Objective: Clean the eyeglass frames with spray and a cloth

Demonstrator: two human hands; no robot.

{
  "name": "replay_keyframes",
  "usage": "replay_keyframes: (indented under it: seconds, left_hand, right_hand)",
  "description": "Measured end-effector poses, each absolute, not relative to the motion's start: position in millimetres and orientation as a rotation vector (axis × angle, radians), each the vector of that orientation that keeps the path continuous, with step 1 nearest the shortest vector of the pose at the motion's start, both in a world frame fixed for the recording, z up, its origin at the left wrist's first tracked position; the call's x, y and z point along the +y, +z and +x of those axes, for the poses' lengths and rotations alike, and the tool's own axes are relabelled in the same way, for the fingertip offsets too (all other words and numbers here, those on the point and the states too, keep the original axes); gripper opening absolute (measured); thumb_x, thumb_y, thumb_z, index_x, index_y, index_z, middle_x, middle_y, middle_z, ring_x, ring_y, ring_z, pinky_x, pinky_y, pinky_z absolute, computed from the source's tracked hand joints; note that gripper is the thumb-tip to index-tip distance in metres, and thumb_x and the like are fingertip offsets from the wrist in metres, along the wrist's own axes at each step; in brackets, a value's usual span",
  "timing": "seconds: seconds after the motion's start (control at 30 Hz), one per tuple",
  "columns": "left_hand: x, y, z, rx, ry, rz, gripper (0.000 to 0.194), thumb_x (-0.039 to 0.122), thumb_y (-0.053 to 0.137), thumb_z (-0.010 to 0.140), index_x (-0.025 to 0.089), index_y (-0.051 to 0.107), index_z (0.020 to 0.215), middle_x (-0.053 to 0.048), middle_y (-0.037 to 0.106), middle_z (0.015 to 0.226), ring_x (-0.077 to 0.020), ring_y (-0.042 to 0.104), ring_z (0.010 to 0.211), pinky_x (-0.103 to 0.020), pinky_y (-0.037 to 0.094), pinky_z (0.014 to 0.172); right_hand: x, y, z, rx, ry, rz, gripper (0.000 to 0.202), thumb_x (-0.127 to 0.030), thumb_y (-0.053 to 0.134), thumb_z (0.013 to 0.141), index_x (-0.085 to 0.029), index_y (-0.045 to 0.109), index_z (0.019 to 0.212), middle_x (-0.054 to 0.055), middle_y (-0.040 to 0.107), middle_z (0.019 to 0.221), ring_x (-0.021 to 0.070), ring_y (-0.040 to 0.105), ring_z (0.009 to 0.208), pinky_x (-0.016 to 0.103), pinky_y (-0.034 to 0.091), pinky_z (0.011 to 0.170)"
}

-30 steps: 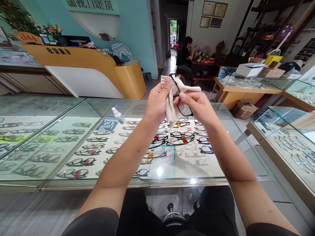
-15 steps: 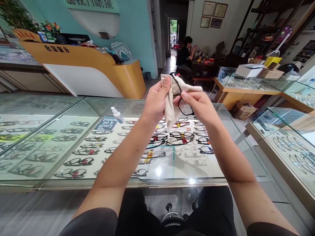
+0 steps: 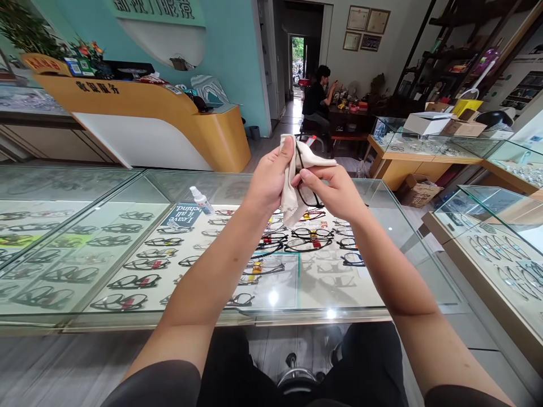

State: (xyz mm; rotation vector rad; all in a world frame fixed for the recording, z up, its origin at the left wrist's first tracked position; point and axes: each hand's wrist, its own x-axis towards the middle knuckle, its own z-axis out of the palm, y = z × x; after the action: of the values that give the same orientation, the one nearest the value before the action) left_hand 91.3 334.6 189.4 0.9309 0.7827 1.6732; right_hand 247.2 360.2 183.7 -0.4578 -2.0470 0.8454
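Observation:
A cream cleaning cloth (image 3: 290, 199) hangs from my left hand (image 3: 270, 178), whose thumb presses it against a pair of dark-framed eyeglasses (image 3: 313, 199). My right hand (image 3: 328, 185) pinches the frame of the same eyeglasses between thumb and fingers, close beside the cloth. One lens is mostly covered by the cloth and fingers; the lower rim shows beneath my right hand. A small red and white tag (image 3: 311, 141) shows near the top of the frame. Both hands are held above the glass display case (image 3: 356, 294).
Rows of eyeglasses (image 3: 311, 243) lie inside the case. A white spray bottle (image 3: 201, 200) stands on the glass at left. Another display case (image 3: 500, 249) is at right. Beyond are a wooden reception counter (image 3: 224, 135) and a seated person (image 3: 316, 102).
The eyeglasses have turned to a narrower view, with the lower lens less visible. My right hand has shifted left, closer to my left hand and the cloth.

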Motion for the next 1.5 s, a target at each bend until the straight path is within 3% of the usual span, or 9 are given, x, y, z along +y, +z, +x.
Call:
replay_keyframes:
  seconds: [0.2,0.4,0.53,0.63,0.83,1.1,1.3,1.5]
  left_hand:
    - [341.5,192.3,74.4,0.725,1.529,0.868,0.042,0.056,0.073,0.101,0.014,0.075,0.107,-0.007,0.08,0.081,-0.0184,0.077,0.069,-0.03,0.065,0.071]
    - [354.0,182.7,61.6,0.702,1.514,0.837,0.048,0.058,0.066,0.104,0.013,0.076,0.118,-0.015,0.084,0.105,-0.0266,0.082,0.096,-0.042,0.068,0.091]
    - [355.2,177.2,57.4,0.806,1.702,0.957,0.048,0.061,0.079,0.094,0.017,0.077,0.113,-0.011,0.083,0.103,-0.024,0.081,0.097,-0.036,0.066,0.091]
    - [350.2,178.5,49.0,0.988,1.599,1.103,0.051,0.066,0.084,0.087,0.017,0.078,0.099,-0.008,0.081,0.088,-0.0231,0.079,0.083,-0.033,0.063,0.077]
    - [340.0,180.3,22.5,1.089,1.025,1.161,0.058,0.07,0.09,0.076,0.014,0.078,0.082,-0.01,0.075,0.074,-0.0202,0.068,0.06,-0.029,0.052,0.052]
    - [307.9,198.8,11.4,1.115,0.453,1.303,0.059,0.072,0.096,0.065,0.016,0.077,0.073,-0.007,0.071,0.068,-0.0161,0.057,0.056,-0.027,0.046,0.048]
    - [283.5,209.0,29.4,1.009,0.184,1.393,0.055,0.073,0.091,0.071,0.018,0.08,0.073,-0.005,0.071,0.065,-0.0163,0.055,0.055,-0.029,0.049,0.053]
    - [266.5,185.5,49.3,0.824,0.412,1.342,0.043,0.063,0.087,0.083,0.02,0.084,0.085,-0.01,0.077,0.076,-0.0194,0.064,0.057,-0.031,0.052,0.052]
  right_hand:
    - [377.8,179.0,247.1,-1.904,1.093,-0.433,0.058,-0.075,0.07,0.094,-0.021,0.089,0.088,0.005,0.076,0.084,0.0192,0.062,0.081,0.033,0.049,0.08]
    - [379.8,186.4,256.9,-1.717,1.331,-0.466,0.051,-0.071,0.078,0.09,-0.021,0.088,0.09,0.006,0.078,0.088,0.017,0.064,0.078,0.031,0.051,0.077]
    - [381.9,191.5,264.7,-1.69,1.352,-0.501,0.056,-0.075,0.076,0.089,-0.021,0.087,0.093,0.006,0.078,0.089,0.0172,0.065,0.077,0.031,0.051,0.074]
    - [381.4,200.7,278.3,-1.935,1.087,-0.446,0.055,-0.072,0.067,0.099,-0.021,0.086,0.095,0.006,0.078,0.09,0.0196,0.066,0.084,0.033,0.051,0.081]
    - [356.1,218.5,304.8,-2.411,0.196,-0.346,0.043,-0.047,0.048,0.116,-0.02,0.079,0.104,0.008,0.075,0.1,0.0232,0.061,0.095,0.039,0.044,0.089]
    - [315.4,210.5,308.3,-2.636,-0.943,-0.091,0.013,-0.017,0.064,0.107,-0.02,0.075,0.102,0.007,0.072,0.103,0.0259,0.052,0.097,0.041,0.035,0.084]
    - [298.3,219.9,310.2,-2.613,-1.206,0.128,0.014,-0.013,0.064,0.104,-0.018,0.076,0.108,0.008,0.069,0.104,0.0253,0.051,0.098,0.041,0.036,0.084]
    - [293.8,221.2,316.9,-2.63,-1.093,0.041,0.029,-0.01,0.053,0.107,-0.024,0.077,0.111,0.007,0.073,0.116,0.026,0.055,0.11,0.043,0.043,0.094]
